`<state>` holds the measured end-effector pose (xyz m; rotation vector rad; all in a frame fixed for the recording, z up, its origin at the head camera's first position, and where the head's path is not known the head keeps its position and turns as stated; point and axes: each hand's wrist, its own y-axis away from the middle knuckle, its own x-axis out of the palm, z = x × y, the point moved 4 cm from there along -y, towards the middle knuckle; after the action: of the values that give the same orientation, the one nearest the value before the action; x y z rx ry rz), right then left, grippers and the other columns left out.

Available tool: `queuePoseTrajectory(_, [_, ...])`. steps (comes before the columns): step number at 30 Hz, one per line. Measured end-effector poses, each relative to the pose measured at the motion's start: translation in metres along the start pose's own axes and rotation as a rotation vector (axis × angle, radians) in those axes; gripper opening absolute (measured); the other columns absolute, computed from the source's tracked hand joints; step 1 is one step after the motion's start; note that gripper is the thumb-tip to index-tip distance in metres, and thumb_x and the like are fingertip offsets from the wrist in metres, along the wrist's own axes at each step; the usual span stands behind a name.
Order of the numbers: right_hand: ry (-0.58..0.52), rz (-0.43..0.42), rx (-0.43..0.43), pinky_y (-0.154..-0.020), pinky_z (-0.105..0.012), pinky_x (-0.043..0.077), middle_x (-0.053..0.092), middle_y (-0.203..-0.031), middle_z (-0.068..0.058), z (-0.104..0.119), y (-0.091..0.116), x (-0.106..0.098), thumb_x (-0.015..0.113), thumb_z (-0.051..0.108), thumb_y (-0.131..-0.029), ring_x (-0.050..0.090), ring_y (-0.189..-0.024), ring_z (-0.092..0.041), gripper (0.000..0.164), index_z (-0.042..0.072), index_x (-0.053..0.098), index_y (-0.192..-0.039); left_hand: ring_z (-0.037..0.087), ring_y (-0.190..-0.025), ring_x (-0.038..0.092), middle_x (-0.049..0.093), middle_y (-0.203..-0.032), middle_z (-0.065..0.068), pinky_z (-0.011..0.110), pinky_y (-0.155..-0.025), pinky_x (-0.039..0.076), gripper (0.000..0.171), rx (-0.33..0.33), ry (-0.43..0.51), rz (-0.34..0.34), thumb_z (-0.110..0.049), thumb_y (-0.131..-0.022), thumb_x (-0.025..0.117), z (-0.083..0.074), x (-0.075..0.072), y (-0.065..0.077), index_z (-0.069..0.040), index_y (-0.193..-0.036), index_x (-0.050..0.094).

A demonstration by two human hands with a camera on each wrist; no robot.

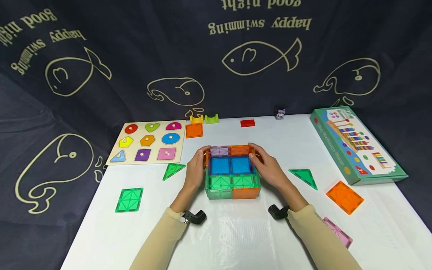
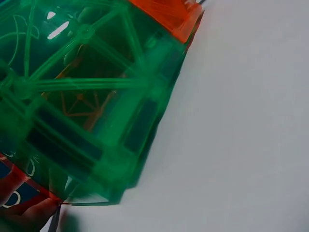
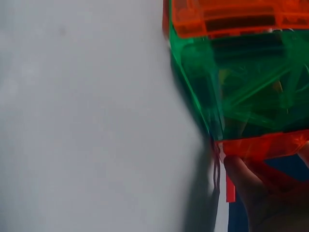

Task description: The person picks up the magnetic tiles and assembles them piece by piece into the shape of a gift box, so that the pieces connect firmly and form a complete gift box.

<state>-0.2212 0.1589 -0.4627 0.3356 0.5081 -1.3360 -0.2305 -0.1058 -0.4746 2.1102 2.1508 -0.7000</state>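
Note:
A box built of translucent magnetic tiles stands on the white table in front of me. Green tiles cover its near top, two blue tiles show in the middle, and purple and orange tiles form the far wall. My left hand grips the orange left side near the far corner; its fingertips show at an orange edge in the left wrist view. At the far right corner, my right hand pinches the orange side, thumb over the inside and fingers around the outside.
Loose tiles lie about: a green square, green triangles, an orange rectangle and a pink tile partly under the right sleeve. Behind are a shape puzzle board, an orange square, a red block and a game box.

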Motion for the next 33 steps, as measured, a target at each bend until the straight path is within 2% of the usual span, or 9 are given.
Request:
queuePoseTrajectory(2, [0.013, 0.01, 0.003, -0.104, -0.05, 0.035, 0.039, -0.148, -0.007, 0.0006, -0.0005, -0.0001, 0.04, 0.053, -0.099, 0.042, -0.131, -0.028, 0.054, 0.035, 0.031, -0.15, 0.015, -0.118, 0.054, 0.057, -0.132, -0.007, 0.042, -0.099, 0.043, 0.048, -0.004, -0.057, -0.011, -0.047, -0.104, 0.023, -0.002, -0.0015, -0.0006, -0.029, -0.132, 0.057])
queuePoseTrajectory(6, [0.037, 0.016, 0.001, -0.105, -0.049, 0.034, 0.037, -0.15, -0.005, 0.0007, -0.0016, -0.0001, 0.039, 0.053, -0.099, 0.041, -0.132, -0.028, 0.056, 0.035, 0.028, -0.151, 0.015, -0.124, 0.05, 0.056, -0.133, -0.008, 0.043, -0.103, 0.039, 0.048, -0.012, -0.085, -0.023, -0.049, -0.103, 0.026, -0.0028, -0.001, -0.0019, -0.029, -0.133, 0.057])
queuePoseTrajectory(12, [0.015, 0.019, -0.005, -0.106, -0.049, 0.033, 0.034, -0.152, -0.005, 0.0017, -0.0023, 0.0006, 0.042, 0.046, -0.101, 0.039, -0.133, -0.028, 0.054, 0.034, 0.027, -0.151, 0.011, -0.128, 0.045, 0.054, -0.135, -0.01, 0.039, -0.107, 0.034, 0.049, 0.002, -0.072, -0.028, -0.048, -0.103, 0.026, -0.0024, -0.0003, -0.0035, -0.026, -0.134, 0.057])
queuePoseTrajectory(15, [0.002, 0.016, -0.004, -0.106, -0.052, 0.032, 0.035, -0.151, -0.008, 0.002, -0.0016, 0.0004, 0.043, 0.046, -0.101, 0.04, -0.132, -0.03, 0.057, 0.031, 0.024, -0.153, 0.01, -0.129, 0.043, 0.053, -0.136, -0.01, 0.038, -0.108, 0.033, 0.049, 0.01, -0.064, -0.013, -0.047, -0.104, 0.025, -0.0029, 0.0002, -0.0038, -0.025, -0.136, 0.055])
queuePoseTrajectory(19, [-0.024, 0.002, 0.012, -0.107, -0.051, 0.031, 0.039, -0.148, -0.014, 0.0002, -0.0009, 0.0004, 0.044, 0.044, -0.1, 0.041, -0.132, -0.031, 0.062, 0.025, 0.02, -0.154, 0.014, -0.129, 0.043, 0.05, -0.139, -0.005, 0.04, -0.107, 0.033, 0.05, -0.016, -0.041, -0.014, -0.048, -0.103, 0.028, -0.0036, 0.0013, -0.0021, -0.024, -0.139, 0.051])
queuePoseTrajectory(22, [-0.039, 0.003, 0.03, -0.107, -0.049, 0.031, 0.039, -0.148, -0.014, -0.0005, -0.0005, 0.0011, 0.044, 0.044, -0.1, 0.039, -0.133, -0.03, 0.062, 0.022, 0.022, -0.153, 0.019, -0.121, 0.05, 0.052, -0.134, 0.002, 0.041, -0.102, 0.039, 0.051, -0.043, 0.01, -0.047, -0.049, -0.103, 0.031, -0.003, 0.001, 0.0001, -0.019, -0.138, 0.052])
queuePoseTrajectory(26, [-0.041, 0.013, 0.055, -0.106, -0.05, 0.033, 0.037, -0.149, -0.013, 0.0003, 0.0001, 0.0012, 0.043, 0.047, -0.1, 0.038, -0.134, -0.031, 0.061, 0.021, 0.025, -0.152, 0.023, -0.109, 0.059, 0.056, -0.123, 0.007, 0.038, -0.093, 0.049, 0.052, -0.068, 0.132, -0.073, -0.047, -0.103, 0.032, -0.0008, 0.0002, 0.0019, -0.012, -0.133, 0.056])
queuePoseTrajectory(30, [-0.031, 0.023, 0.068, -0.106, -0.051, 0.032, 0.037, -0.149, -0.013, 0.0007, -0.0001, 0.0008, 0.043, 0.047, -0.1, 0.037, -0.134, -0.032, 0.062, 0.02, 0.025, -0.152, 0.023, -0.107, 0.061, 0.058, -0.12, 0.008, 0.034, -0.09, 0.05, 0.053, -0.082, 0.212, -0.061, -0.048, -0.103, 0.032, 0.0019, -0.0007, 0.001, -0.009, -0.13, 0.058])
queuePoseTrajectory(33, [-0.027, 0.03, 0.067, -0.107, -0.052, 0.031, 0.037, -0.148, -0.014, 0.0011, 0.0, 0.0, 0.042, 0.048, -0.1, 0.037, -0.134, -0.032, 0.062, 0.019, 0.025, -0.152, 0.026, -0.11, 0.06, 0.058, -0.123, 0.011, 0.034, -0.092, 0.049, 0.055, -0.086, 0.251, -0.028, -0.047, -0.103, 0.031, 0.0032, -0.002, -0.0007, -0.007, -0.131, 0.056])
